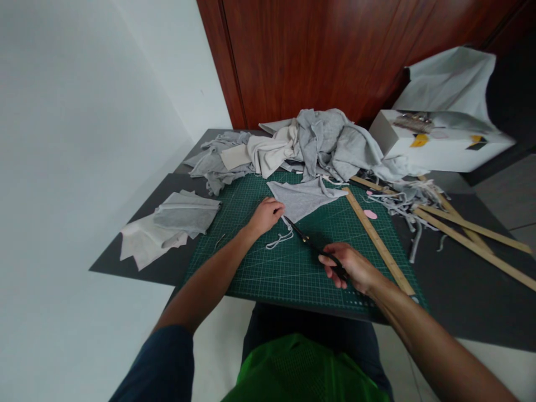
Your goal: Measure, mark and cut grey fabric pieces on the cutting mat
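A grey piece of fabric [299, 198] lies on the green cutting mat [259, 276]. My left hand [267, 215] pinches its near left edge, close to a thin trimmed strip [280, 240] that curls on the mat. In my right hand [345, 265] is a pair of black scissors [307, 240], fingers through the handles. The blades point up and left, with their tips at the fabric edge beside my left fingertips. Whether the blades have fabric between them is too small to tell.
A wooden ruler [379, 240] lies right of my right hand. Fabric heaps [326, 139] line the back; folded pieces [184, 215] lie left. Fabric scraps [412, 195] and wooden strips [477, 223] lie right, below a white box [444, 142]. Small tweezers-like metal piece [220, 240] sits left.
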